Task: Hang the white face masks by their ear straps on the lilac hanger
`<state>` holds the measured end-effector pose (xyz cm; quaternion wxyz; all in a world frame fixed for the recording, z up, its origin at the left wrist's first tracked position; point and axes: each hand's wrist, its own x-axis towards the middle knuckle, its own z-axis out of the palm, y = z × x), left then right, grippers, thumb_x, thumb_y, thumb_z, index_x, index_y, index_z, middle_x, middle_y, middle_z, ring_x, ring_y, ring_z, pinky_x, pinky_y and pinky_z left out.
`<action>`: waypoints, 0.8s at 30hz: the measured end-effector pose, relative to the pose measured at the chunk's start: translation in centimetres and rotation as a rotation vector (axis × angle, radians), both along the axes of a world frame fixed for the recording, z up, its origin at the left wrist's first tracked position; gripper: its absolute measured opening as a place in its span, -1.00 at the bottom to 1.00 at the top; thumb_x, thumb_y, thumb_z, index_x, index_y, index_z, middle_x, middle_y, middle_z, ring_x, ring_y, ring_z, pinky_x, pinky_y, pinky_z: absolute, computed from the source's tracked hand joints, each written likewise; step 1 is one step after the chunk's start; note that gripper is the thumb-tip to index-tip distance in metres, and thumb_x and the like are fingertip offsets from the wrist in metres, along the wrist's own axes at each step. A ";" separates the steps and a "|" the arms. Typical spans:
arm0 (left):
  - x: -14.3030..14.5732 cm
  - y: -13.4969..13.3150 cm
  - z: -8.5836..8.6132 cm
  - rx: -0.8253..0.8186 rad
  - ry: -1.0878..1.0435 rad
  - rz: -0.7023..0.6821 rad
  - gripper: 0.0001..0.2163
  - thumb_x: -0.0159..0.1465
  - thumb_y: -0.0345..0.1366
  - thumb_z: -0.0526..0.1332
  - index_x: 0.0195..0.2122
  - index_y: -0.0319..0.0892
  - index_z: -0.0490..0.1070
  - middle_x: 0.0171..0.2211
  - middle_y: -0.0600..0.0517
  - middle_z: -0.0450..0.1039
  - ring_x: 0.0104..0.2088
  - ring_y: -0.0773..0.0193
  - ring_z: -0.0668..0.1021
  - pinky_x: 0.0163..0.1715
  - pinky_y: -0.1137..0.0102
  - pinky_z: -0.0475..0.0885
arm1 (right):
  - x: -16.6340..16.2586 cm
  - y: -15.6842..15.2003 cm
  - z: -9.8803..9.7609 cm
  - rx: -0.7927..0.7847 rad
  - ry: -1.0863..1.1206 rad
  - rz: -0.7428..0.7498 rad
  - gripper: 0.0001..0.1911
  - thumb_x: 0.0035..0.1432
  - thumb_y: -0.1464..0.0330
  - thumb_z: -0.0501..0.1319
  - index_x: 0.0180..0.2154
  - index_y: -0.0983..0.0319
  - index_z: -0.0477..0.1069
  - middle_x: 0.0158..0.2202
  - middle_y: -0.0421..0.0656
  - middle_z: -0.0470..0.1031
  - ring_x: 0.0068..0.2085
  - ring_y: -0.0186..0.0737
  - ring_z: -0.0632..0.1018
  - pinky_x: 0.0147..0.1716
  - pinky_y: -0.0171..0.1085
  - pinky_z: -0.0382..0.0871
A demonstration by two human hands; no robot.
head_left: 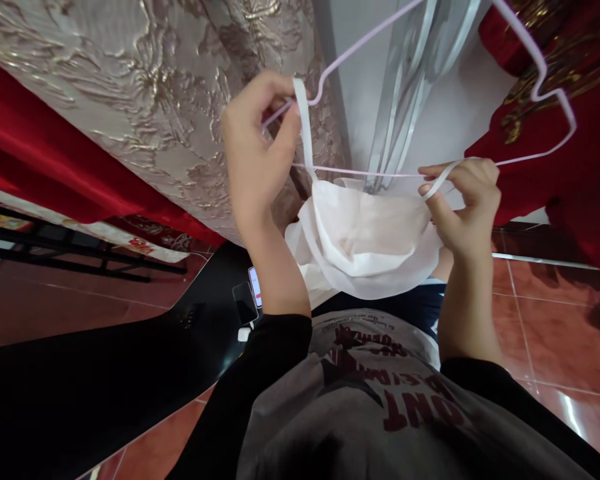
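A white garment with thin straps (370,227) hangs in front of my lap, its top edge open toward me. My left hand (263,147) is closed, with the garment's left strap (304,127) at its fingertips and one end of the pale pink hanger (365,47) running into the grip. My right hand (465,200) pinches the right strap (443,177) beside the hanger's lower bar. That bar passes just above the garment, and the hanger's top runs out of view.
Patterned beige fabric (155,100) hangs at the upper left, with red cloth (545,153) at the right. Grey metal bars (405,100) stand behind the hanger. A phone (245,302) lies on the black surface (105,380) at left. Red tiles (555,320) cover the floor.
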<state>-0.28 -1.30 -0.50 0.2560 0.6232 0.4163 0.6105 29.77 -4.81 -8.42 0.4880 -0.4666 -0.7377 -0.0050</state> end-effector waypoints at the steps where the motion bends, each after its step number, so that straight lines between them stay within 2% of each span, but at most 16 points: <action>1: 0.1 0.2 0.5 0.035 0.083 -0.008 -0.79 0.39 -0.63 0.28 -0.29 -0.23 0.61 -0.37 0.08 0.45 -0.27 0.29 0.47 -0.15 0.41 0.40 | 0.0 -0.1 0.0 0.000 0.004 -0.001 -0.72 0.37 0.05 0.23 -0.11 0.01 0.63 -0.23 -0.17 0.64 -0.11 -0.05 0.55 0.08 0.06 0.30; 3: 0.1 0.6 0.6 0.076 0.199 -0.015 -0.69 0.43 -0.69 0.19 -0.35 -0.21 0.56 -0.44 0.08 0.35 -0.34 0.28 0.40 -0.22 0.39 0.35 | 0.0 -0.2 0.0 -0.003 0.008 0.005 -0.72 0.36 0.04 0.23 -0.12 0.01 0.62 -0.22 -0.18 0.65 -0.12 -0.06 0.55 0.08 0.06 0.30; 5: 0.1 0.8 -0.4 0.084 0.139 0.016 -0.69 0.42 -0.71 0.18 -0.34 -0.22 0.56 -0.41 0.07 0.41 -0.30 0.29 0.44 -0.18 0.39 0.37 | -0.1 -0.4 0.0 -0.001 0.012 0.014 -0.72 0.36 0.04 0.24 -0.11 0.02 0.62 -0.20 -0.17 0.66 -0.12 -0.07 0.56 0.09 0.05 0.31; 7: 0.4 0.8 -2.2 0.111 -0.112 0.104 -0.76 0.41 -0.68 0.25 -0.27 -0.23 0.58 -0.30 0.08 0.52 -0.22 0.29 0.52 -0.10 0.40 0.42 | -0.3 -0.4 -0.1 -0.007 0.011 0.012 -0.70 0.36 0.03 0.23 -0.08 0.02 0.62 -0.18 -0.16 0.66 -0.10 -0.06 0.57 0.10 0.06 0.32; 8: 0.8 0.7 -3.3 0.165 -0.318 0.174 -0.76 0.39 -0.71 0.25 -0.25 -0.23 0.55 -0.28 0.09 0.54 -0.27 0.31 0.54 -0.19 0.39 0.44 | -0.4 -0.4 -0.2 -0.013 0.008 0.008 -0.69 0.36 0.02 0.22 -0.07 0.02 0.62 -0.16 -0.16 0.66 -0.08 -0.05 0.58 0.11 0.06 0.32; 9: 1.3 0.5 -4.3 0.168 -0.507 0.217 -0.79 0.44 -0.65 0.21 -0.17 -0.21 0.52 -0.27 0.10 0.56 -0.29 0.33 0.56 -0.21 0.39 0.44 | -0.5 -0.4 -0.2 -0.023 0.002 0.008 -0.68 0.36 0.02 0.22 -0.05 0.02 0.61 -0.14 -0.15 0.66 -0.06 -0.04 0.58 0.12 0.06 0.33; 10: 2.0 0.2 -5.2 0.127 -0.658 0.239 -0.84 0.49 -0.56 0.19 -0.09 -0.18 0.49 -0.32 0.11 0.57 -0.37 0.34 0.56 -0.26 0.39 0.43 | -0.6 -0.3 -0.3 -0.032 -0.004 0.012 -0.67 0.37 0.02 0.21 -0.04 0.01 0.61 -0.12 -0.15 0.66 -0.04 -0.04 0.58 0.13 0.07 0.34; 11: 2.8 0.0 -6.0 0.076 -0.741 0.214 -0.80 0.51 -0.52 0.16 0.05 -0.10 0.42 -0.33 0.12 0.58 -0.38 0.32 0.58 -0.26 0.38 0.44 | -0.7 -0.3 -0.4 -0.036 -0.004 0.021 -0.66 0.37 0.02 0.21 -0.02 0.01 0.60 -0.10 -0.15 0.66 -0.03 -0.03 0.58 0.14 0.09 0.34; 14: 5.1 -0.7 -7.3 0.034 -0.765 0.091 -0.58 0.53 -0.34 0.19 0.33 0.12 0.11 -0.30 0.13 0.60 -0.29 0.23 0.65 -0.12 0.31 0.49 | -0.5 -0.2 -0.8 -0.038 0.017 0.037 -0.66 0.38 0.03 0.20 0.03 -0.02 0.58 -0.05 -0.15 0.64 0.05 0.02 0.59 0.22 0.17 0.32; 17: 6.6 -0.8 -8.0 0.054 -0.717 0.100 -0.43 0.50 -0.24 0.25 0.41 0.15 -0.03 -0.27 0.12 0.60 -0.27 0.22 0.67 -0.05 0.29 0.51 | 0.0 -0.3 -1.2 -0.014 0.062 0.023 -0.68 0.38 0.05 0.20 0.05 -0.05 0.56 0.03 -0.17 0.63 0.18 0.08 0.56 0.29 0.24 0.31; 20: 7.5 -0.6 -8.9 -0.019 -0.727 0.123 -0.49 0.51 -0.22 0.22 0.37 0.05 0.01 -0.22 0.06 0.61 -0.22 0.21 0.69 0.05 0.26 0.52 | 0.4 -0.2 -1.3 0.016 0.106 0.011 -0.68 0.39 0.08 0.20 0.09 -0.04 0.54 0.08 -0.16 0.63 0.27 0.09 0.52 0.31 0.27 0.33; 22: 8.0 -0.4 -9.6 -0.038 -0.747 0.120 -0.64 0.52 -0.15 0.18 0.26 -0.03 0.14 -0.18 0.01 0.62 -0.14 0.18 0.71 0.13 0.21 0.51 | 0.4 0.1 -1.2 0.026 0.114 0.021 -0.68 0.40 0.11 0.20 0.10 -0.04 0.54 0.08 -0.15 0.63 0.28 0.08 0.53 0.34 0.28 0.33; 24: 8.5 -0.3 -10.1 -0.015 -0.729 0.093 -0.70 0.50 -0.05 0.20 0.11 -0.07 0.26 -0.17 -0.03 0.63 -0.08 0.13 0.72 0.17 0.18 0.50 | 0.4 0.3 -1.1 0.037 0.118 0.048 -0.69 0.39 0.15 0.23 0.11 -0.04 0.55 0.07 -0.15 0.65 0.27 0.06 0.55 0.35 0.28 0.34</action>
